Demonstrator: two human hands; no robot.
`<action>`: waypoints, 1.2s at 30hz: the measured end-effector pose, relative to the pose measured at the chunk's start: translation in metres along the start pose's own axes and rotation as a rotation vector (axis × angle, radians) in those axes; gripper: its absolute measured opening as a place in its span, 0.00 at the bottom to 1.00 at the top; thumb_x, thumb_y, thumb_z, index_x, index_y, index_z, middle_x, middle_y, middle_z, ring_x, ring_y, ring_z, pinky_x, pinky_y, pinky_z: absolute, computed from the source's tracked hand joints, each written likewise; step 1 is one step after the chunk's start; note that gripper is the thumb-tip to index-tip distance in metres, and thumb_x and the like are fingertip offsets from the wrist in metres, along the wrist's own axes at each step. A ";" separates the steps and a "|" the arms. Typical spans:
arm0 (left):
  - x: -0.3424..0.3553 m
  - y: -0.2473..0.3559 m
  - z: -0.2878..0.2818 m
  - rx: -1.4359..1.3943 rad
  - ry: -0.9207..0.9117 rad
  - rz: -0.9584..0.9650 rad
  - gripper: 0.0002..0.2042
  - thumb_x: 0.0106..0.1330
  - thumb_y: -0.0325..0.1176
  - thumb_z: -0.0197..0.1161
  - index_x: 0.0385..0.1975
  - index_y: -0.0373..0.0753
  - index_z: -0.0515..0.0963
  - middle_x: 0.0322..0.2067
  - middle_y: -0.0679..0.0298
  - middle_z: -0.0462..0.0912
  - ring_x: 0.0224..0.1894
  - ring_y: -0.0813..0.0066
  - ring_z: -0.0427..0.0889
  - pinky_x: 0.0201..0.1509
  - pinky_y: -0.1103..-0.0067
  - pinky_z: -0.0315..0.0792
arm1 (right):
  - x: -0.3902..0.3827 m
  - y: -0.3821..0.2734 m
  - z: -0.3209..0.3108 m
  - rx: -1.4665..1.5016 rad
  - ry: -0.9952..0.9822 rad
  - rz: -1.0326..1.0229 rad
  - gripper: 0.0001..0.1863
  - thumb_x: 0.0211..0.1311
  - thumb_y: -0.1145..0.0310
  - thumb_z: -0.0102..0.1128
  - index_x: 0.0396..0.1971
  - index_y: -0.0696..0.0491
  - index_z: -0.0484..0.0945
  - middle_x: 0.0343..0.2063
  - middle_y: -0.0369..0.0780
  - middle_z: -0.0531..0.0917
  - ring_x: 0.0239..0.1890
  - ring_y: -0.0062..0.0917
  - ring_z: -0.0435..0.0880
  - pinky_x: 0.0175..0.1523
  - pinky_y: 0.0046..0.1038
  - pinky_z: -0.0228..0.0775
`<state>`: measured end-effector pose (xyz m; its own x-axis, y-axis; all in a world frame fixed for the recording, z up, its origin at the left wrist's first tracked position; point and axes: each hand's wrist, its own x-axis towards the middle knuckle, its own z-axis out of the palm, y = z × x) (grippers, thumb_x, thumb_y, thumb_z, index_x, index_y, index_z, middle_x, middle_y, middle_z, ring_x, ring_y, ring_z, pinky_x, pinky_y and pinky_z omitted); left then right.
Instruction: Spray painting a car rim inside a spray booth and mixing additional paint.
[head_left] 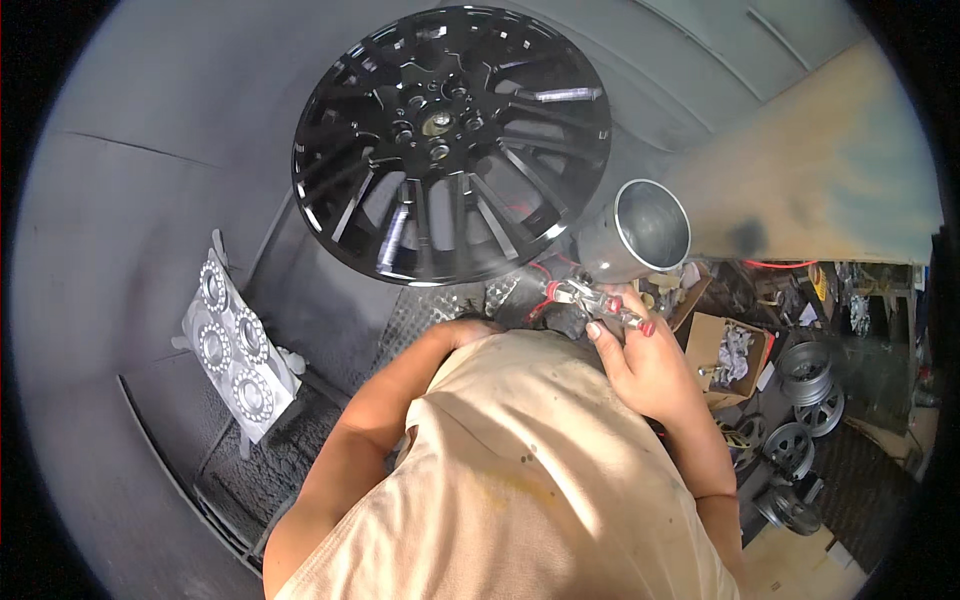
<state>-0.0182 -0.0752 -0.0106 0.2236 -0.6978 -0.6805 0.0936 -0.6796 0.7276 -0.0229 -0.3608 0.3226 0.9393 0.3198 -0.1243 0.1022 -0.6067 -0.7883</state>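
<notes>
A glossy black alloy wheel rim [419, 205] with many spokes fills the top middle of the head view, in front of me. My right hand [645, 350] is closed round a silver spray gun [585, 296] with red fittings, just below the wheel's lower right edge. The gun's open-topped metal cup [610, 245] stands up beside the wheel, apart from it in the picture. My left hand [468, 332] lies against the front of my body, partly covered by the tan shirt. Its fingers are hidden, so whether it holds anything cannot be made out.
A pale sheet bearing several ring-shaped parts [231, 347] is propped at the left. To the right are a cardboard box [707, 335] with crumpled material and several bare wheels [805, 372]. Grey walls [130, 250] surround the wheel, and a red hose [778, 265] shows at right.
</notes>
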 end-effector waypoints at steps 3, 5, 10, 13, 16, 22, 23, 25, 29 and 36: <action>0.005 -0.017 0.003 0.043 0.071 0.049 0.28 0.73 0.54 0.46 0.64 0.41 0.74 0.65 0.52 0.73 0.67 0.57 0.71 0.72 0.68 0.61 | 0.000 0.002 0.003 0.017 -0.007 -0.069 0.16 0.70 0.70 0.53 0.54 0.59 0.69 0.39 0.57 0.82 0.43 0.55 0.82 0.47 0.47 0.73; 0.010 -0.018 0.005 0.025 0.108 0.008 0.29 0.74 0.54 0.45 0.64 0.41 0.74 0.65 0.51 0.73 0.67 0.55 0.71 0.72 0.68 0.60 | 0.001 -0.001 0.003 0.072 -0.062 -0.013 0.16 0.70 0.71 0.53 0.54 0.59 0.68 0.39 0.56 0.82 0.42 0.56 0.82 0.46 0.48 0.73; 0.012 -0.043 0.013 -0.053 0.225 0.117 0.29 0.74 0.55 0.44 0.64 0.40 0.73 0.65 0.50 0.73 0.67 0.52 0.70 0.72 0.67 0.60 | 0.005 -0.010 0.010 0.083 -0.082 -0.097 0.16 0.70 0.71 0.53 0.54 0.58 0.67 0.36 0.56 0.82 0.41 0.56 0.82 0.43 0.49 0.74; -0.035 0.053 -0.011 -0.063 0.260 -0.159 0.25 0.74 0.49 0.48 0.62 0.39 0.75 0.63 0.49 0.75 0.65 0.53 0.72 0.71 0.68 0.62 | 0.007 -0.002 0.006 0.104 -0.118 -0.075 0.16 0.69 0.71 0.53 0.54 0.58 0.67 0.36 0.55 0.82 0.40 0.56 0.82 0.43 0.49 0.74; -0.053 0.063 -0.012 -0.277 0.365 -0.198 0.21 0.73 0.43 0.53 0.59 0.39 0.78 0.59 0.52 0.79 0.61 0.57 0.77 0.68 0.70 0.67 | 0.009 -0.001 0.008 0.100 -0.146 -0.109 0.17 0.69 0.71 0.54 0.54 0.58 0.67 0.37 0.55 0.82 0.39 0.56 0.82 0.43 0.49 0.74; -0.041 0.030 -0.005 -0.992 0.591 -0.076 0.15 0.72 0.33 0.52 0.51 0.33 0.81 0.49 0.54 0.84 0.51 0.64 0.83 0.56 0.69 0.77 | 0.012 -0.003 0.012 0.106 -0.159 -0.119 0.17 0.68 0.71 0.55 0.54 0.59 0.67 0.38 0.56 0.82 0.40 0.56 0.82 0.43 0.49 0.75; -0.031 -0.001 -0.001 -1.194 0.634 -0.070 0.14 0.71 0.29 0.50 0.48 0.33 0.81 0.46 0.54 0.84 0.48 0.64 0.83 0.52 0.68 0.78 | 0.013 -0.005 0.015 0.113 -0.166 -0.135 0.18 0.68 0.71 0.55 0.54 0.59 0.67 0.38 0.56 0.82 0.40 0.56 0.82 0.43 0.49 0.75; -0.014 -0.042 0.007 -1.540 0.751 -0.032 0.15 0.60 0.24 0.53 0.47 0.31 0.77 0.41 0.55 0.83 0.43 0.63 0.84 0.52 0.71 0.79 | 0.015 -0.009 0.016 0.115 -0.176 -0.155 0.18 0.68 0.71 0.56 0.55 0.59 0.67 0.38 0.56 0.82 0.40 0.57 0.82 0.43 0.50 0.75; -0.019 -0.036 -0.008 -1.743 0.889 0.237 0.16 0.61 0.25 0.51 0.50 0.32 0.75 0.44 0.54 0.81 0.44 0.63 0.82 0.53 0.71 0.77 | 0.013 0.001 0.009 0.041 -0.151 -0.158 0.13 0.69 0.72 0.54 0.51 0.60 0.74 0.42 0.47 0.83 0.33 0.42 0.84 0.42 0.38 0.75; -0.097 -0.075 -0.082 -1.570 1.191 0.201 0.20 0.76 0.37 0.43 0.57 0.31 0.75 0.53 0.53 0.82 0.55 0.62 0.81 0.62 0.65 0.74 | -0.003 0.038 -0.036 0.295 0.266 0.189 0.09 0.72 0.73 0.52 0.47 0.59 0.76 0.36 0.38 0.83 0.22 0.15 0.74 0.30 0.22 0.69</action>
<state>0.0329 0.0621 0.0084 0.6976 0.2052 -0.6865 0.4625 0.6028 0.6502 -0.0104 -0.4107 0.3149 0.9881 0.0008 -0.1541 -0.1416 -0.3901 -0.9098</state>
